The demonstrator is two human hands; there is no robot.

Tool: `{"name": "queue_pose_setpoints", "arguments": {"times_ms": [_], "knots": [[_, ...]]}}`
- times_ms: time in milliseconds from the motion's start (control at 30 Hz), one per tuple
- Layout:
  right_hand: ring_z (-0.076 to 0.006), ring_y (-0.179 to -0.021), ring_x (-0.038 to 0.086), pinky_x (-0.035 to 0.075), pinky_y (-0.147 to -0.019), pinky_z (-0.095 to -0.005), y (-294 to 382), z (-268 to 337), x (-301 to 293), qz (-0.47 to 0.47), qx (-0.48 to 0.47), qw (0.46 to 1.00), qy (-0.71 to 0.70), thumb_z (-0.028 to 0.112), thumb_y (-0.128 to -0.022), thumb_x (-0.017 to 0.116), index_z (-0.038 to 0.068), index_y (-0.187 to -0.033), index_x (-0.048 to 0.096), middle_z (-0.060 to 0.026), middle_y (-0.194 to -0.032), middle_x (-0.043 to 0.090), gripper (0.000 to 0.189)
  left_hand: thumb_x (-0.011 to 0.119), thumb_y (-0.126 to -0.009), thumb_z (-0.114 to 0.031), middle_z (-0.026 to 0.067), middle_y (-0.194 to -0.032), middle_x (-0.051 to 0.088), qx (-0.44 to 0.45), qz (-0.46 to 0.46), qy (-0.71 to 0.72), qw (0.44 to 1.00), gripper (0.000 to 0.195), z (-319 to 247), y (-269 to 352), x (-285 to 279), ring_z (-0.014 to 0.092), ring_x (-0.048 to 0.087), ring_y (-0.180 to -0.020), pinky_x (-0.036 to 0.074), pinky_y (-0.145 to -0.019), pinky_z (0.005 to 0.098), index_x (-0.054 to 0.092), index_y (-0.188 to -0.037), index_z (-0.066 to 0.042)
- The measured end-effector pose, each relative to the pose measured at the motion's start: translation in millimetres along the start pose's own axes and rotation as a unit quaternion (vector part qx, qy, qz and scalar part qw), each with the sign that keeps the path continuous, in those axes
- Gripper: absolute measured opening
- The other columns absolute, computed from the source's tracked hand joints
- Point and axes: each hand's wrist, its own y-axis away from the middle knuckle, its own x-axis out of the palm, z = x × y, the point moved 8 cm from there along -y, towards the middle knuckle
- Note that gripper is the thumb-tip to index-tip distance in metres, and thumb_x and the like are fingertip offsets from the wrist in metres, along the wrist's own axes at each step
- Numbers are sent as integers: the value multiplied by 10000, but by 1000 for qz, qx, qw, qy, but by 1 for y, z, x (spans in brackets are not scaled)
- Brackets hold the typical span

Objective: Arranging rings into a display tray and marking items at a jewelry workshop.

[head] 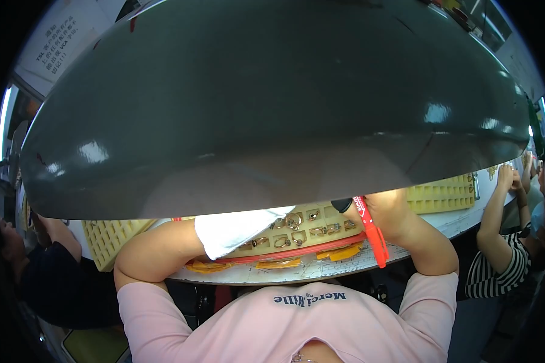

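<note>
A large dark grey lamp shade [272, 104] covers much of the view and hides my left hand. My left forearm runs under it beside a white cloth [231, 231], which hangs over part of a cream ring tray [272, 247]. Several gold-coloured rings [294, 221] with stones sit in the slots of this tray. At the tray's right end is my right hand [383, 206], partly hidden by the shade, gripping a red marker pen [372, 236] whose capped end points toward me. A small black object [342, 205], not clearly identifiable, lies against that hand.
Yellow slotted trays stand at the left [113, 238] and right [445, 195]. Orange-yellow packets [340, 252] lie along the near edge of the white table [309, 272]. A person in dark clothing [68, 277] is at left; another in a striped top [499, 267] is at right.
</note>
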Motion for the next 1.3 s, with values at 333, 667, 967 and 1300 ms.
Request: {"name": "queue_pose_setpoints", "arguments": {"times_ms": [333, 667, 967, 1300], "knots": [[-292, -635, 581, 449, -568, -367, -5, 6, -2, -27, -47, 998, -10, 11, -468, 664, 27, -805, 648, -118, -736, 611, 337, 505, -956, -269, 103, -1160, 613, 218, -29, 595, 773, 359, 8, -5, 8, 186, 568, -1044, 431, -936, 321, 578, -1211, -25], [-292, -772, 577, 455, -740, -382, -1, -9, 0, 12, 39, 994, -105, -30, -533, 592, 39, -953, 684, -127, -888, 638, 435, 508, -954, -275, 101, -1149, 617, 121, -15, 519, 846, 359, 9, -9, 11, 182, 569, -1036, 434, -931, 318, 583, -1204, -28], [-285, -745, 576, 462, -713, -372, -3, -10, 2, 12, 45, 994, -103, -54, -526, 560, 32, -954, 685, -130, -846, 627, 454, 511, -952, -282, 99, -1139, 622, 29, 5, 440, 898, 359, 10, -13, 15, 179, 570, -1029, 436, -927, 315, 588, -1197, -31], [-79, -633, 549, 439, -543, -241, 6, -24, 17, 94, 282, 909, -293, 97, -829, 637, -21, -923, 680, -59, -736, 640, 156, 514, -950, -289, 97, -1128, 626, -71, 23, 345, 936, 359, 17, -12, 14, 175, 572, -1021, 439, -922, 311, 594, -1190, -35]]}}
